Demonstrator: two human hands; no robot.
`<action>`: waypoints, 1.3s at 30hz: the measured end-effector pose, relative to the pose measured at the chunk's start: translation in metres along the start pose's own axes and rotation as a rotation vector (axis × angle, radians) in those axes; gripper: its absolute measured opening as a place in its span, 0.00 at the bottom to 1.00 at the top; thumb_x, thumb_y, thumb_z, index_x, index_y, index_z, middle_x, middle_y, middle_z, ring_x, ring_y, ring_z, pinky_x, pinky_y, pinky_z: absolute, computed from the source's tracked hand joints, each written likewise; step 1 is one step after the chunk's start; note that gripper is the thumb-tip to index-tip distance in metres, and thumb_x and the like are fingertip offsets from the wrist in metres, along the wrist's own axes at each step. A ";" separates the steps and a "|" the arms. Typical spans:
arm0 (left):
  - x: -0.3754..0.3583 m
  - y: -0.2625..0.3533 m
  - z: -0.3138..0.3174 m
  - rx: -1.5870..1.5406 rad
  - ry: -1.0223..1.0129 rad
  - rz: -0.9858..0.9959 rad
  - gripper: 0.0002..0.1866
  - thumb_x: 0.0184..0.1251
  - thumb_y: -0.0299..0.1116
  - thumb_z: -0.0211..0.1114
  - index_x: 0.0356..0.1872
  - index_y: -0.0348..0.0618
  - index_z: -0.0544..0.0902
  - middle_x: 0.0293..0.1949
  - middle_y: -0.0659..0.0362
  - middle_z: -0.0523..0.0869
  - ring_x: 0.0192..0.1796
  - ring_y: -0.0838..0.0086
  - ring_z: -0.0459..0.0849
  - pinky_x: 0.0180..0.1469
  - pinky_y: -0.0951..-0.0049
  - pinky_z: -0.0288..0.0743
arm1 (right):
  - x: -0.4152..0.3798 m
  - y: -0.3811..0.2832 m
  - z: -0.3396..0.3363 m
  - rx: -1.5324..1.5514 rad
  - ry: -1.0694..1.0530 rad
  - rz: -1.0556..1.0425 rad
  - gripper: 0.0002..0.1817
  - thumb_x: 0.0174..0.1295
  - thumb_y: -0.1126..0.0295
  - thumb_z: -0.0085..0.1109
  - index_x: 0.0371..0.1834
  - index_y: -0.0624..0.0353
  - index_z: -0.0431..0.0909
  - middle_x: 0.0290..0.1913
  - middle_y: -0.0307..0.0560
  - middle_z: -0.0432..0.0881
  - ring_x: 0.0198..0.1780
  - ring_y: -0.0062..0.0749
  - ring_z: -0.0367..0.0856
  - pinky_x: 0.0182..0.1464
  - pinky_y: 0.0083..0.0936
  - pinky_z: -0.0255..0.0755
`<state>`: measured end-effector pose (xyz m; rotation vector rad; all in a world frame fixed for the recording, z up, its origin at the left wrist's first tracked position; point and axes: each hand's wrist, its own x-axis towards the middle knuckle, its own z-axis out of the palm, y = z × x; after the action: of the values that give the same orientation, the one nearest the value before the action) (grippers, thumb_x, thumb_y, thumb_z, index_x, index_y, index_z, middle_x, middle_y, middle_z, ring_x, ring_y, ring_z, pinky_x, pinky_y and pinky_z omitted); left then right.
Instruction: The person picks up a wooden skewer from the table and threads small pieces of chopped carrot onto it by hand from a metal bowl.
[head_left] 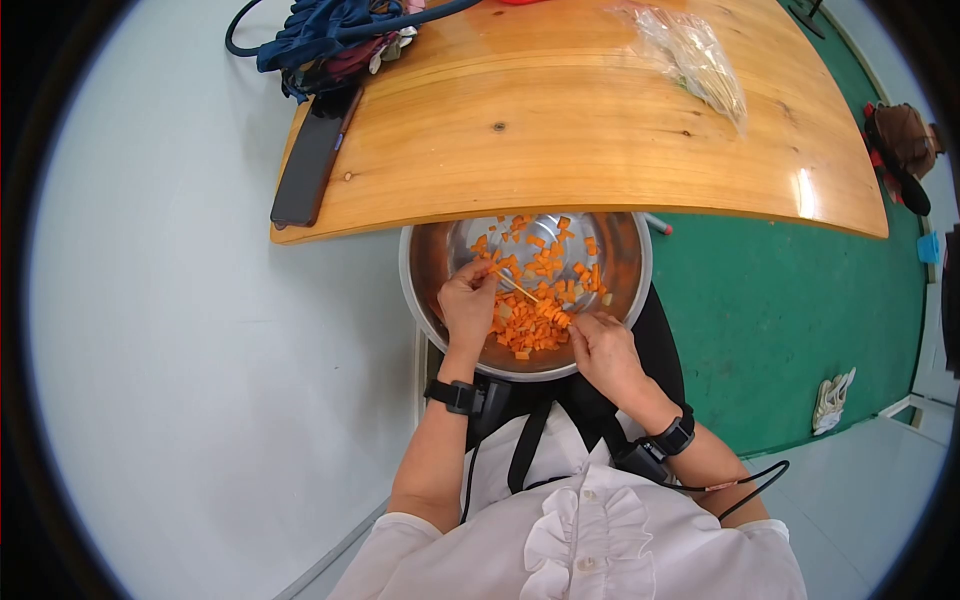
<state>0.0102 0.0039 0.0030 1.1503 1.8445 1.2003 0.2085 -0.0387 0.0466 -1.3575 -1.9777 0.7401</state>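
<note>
A steel bowl [412, 270] rests over my lap, partly under the table edge, and holds many diced carrot pieces [525, 333] with a few paler bits. Across it runs a thin wooden skewer [517, 287], with several carrot pieces [553, 313] threaded close together toward its right end. My left hand [468, 305] pinches the skewer's left end, an orange piece showing by the fingertips. At the other end, my right hand [608, 355] is closed with thumb and finger on the carrot row. The fingertips hide the skewer's right tip.
The wooden table [560, 150] overhangs the bowl's far rim. On it lie a phone [318, 155], a clear bag of wooden skewers [708, 80] and a dark blue cloth bundle [330, 40]. A white wall stands left. Shoes [832, 402] lie on the floor at right.
</note>
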 end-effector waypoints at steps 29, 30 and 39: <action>-0.031 0.008 0.025 -0.145 -0.245 0.017 0.11 0.55 0.18 0.60 0.40 0.39 0.83 0.32 0.58 0.84 0.35 0.79 0.81 0.39 0.80 0.74 | 0.004 0.000 0.004 -0.062 0.002 0.025 0.07 0.57 0.74 0.51 0.25 0.67 0.73 0.19 0.62 0.75 0.32 0.54 0.78 0.53 0.39 0.68; -0.031 0.009 0.025 -0.163 -0.252 0.002 0.12 0.55 0.18 0.59 0.40 0.39 0.83 0.33 0.58 0.84 0.35 0.79 0.81 0.40 0.80 0.74 | 0.004 0.001 0.004 -0.069 0.003 0.021 0.07 0.57 0.74 0.51 0.25 0.67 0.73 0.19 0.62 0.75 0.32 0.54 0.78 0.53 0.39 0.68; -0.034 0.009 0.024 -0.131 -0.369 0.047 0.14 0.55 0.14 0.53 0.39 0.38 0.82 0.37 0.58 0.83 0.39 0.76 0.81 0.44 0.80 0.73 | 0.003 0.003 0.006 -0.088 -0.032 0.041 0.07 0.56 0.73 0.53 0.24 0.67 0.73 0.21 0.63 0.76 0.33 0.55 0.78 0.52 0.39 0.69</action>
<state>0.0477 -0.0170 0.0043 1.2510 1.4494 1.0363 0.2054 -0.0355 0.0411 -1.4498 -2.0345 0.7044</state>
